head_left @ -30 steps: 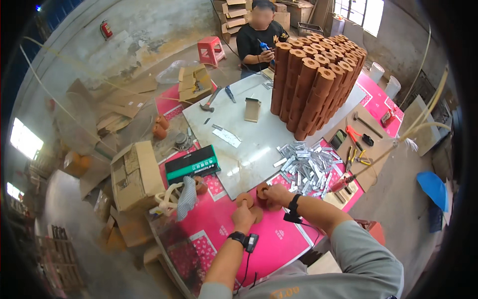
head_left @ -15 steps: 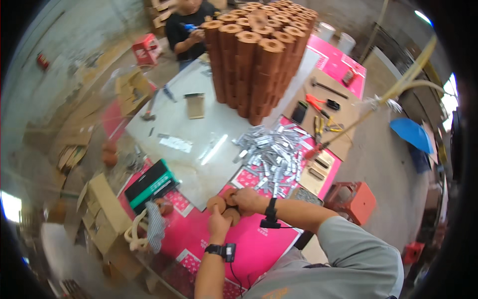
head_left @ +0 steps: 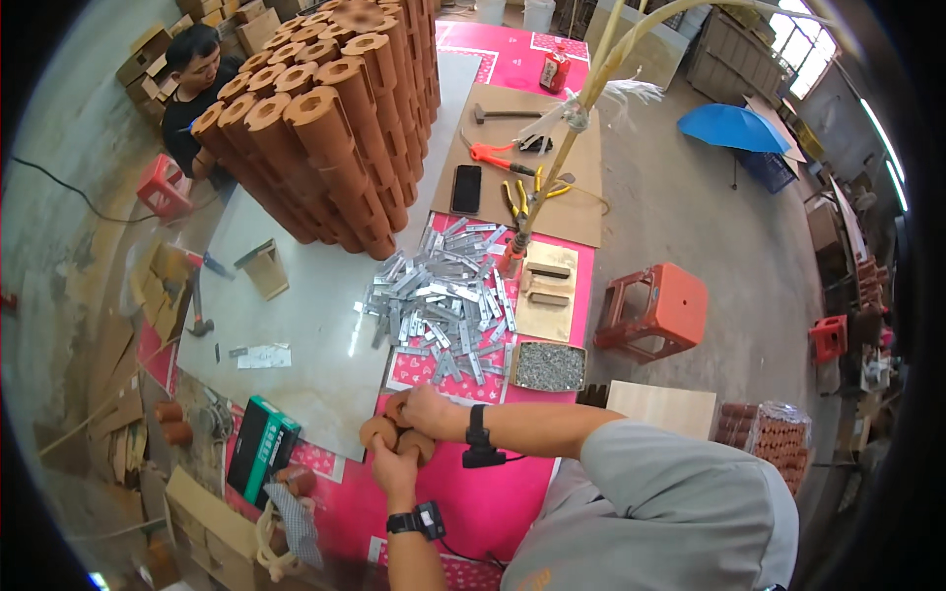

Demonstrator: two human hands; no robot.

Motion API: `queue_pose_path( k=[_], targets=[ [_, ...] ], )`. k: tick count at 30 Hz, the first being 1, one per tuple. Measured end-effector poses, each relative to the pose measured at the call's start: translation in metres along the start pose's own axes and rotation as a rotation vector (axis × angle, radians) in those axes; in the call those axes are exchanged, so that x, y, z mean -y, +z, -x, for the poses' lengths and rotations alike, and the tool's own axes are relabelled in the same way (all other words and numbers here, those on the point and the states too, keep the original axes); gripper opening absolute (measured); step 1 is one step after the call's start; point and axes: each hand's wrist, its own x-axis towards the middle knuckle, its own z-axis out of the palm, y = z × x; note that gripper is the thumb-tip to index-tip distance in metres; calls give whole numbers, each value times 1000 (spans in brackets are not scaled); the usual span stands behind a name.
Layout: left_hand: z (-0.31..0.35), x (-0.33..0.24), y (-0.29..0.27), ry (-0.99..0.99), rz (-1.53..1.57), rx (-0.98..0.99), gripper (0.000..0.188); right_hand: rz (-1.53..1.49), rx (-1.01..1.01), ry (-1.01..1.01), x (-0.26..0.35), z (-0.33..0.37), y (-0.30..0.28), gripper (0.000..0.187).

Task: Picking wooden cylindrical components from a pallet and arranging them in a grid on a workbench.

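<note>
Brown cylinders [head_left: 376, 430], long axes apparently upright

Cylinders [head_left: 376, 430] are partly hidden by the left hand [head_left: 396, 472] and right hand [head_left: 431, 412]; exact fingertip placement is too small to tell. The upper edge cuts off the columns [head_left: 340, 167], which partly hide the co-worker [head_left: 183, 114].

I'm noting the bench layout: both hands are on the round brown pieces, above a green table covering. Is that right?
Not quite: the head view shows the table covering is pink, not green. The rest stands: the left hand and right hand are on the round brown pieces.
</note>
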Motion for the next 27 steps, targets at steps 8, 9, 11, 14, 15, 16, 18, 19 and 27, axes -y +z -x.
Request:
queue_pose_path(
  k=[8,9,11,14,15,16,18,19,27],
  targets=[
    [-6,-4,2,-152,-5,33,82,-98,-29,-46,-9,1,-1,7],
    [-8,-1,4,-111,22,15,82,-88,-28,-64,-9,1,0,8],
    [-12,0,6,-87,37,22,82,-82,-63,-63,-12,1,3,10],
    [-11,-6,-2,-156,38,68,81,-67,-32,-49,-11,3,-15,14],
    [-10,-6,-2,-156,6,61,84,-58,-44,-62,-11,2,-11,17],
    [-9,-4,-1,-168,10,43,84,-56,-51,-83,-13,2,-7,17],
    [-10,-4,-2,-167,-55,137,92,-72,-29,-111,-16,0,-6,19],
    [-11,-3,-2,-170,-69,164,93,-70,-35,-128,-17,0,-6,19],
    [-14,-6,-15,-178,-100,232,89,-152,117,-133,-22,-5,-22,27]
  ],
)
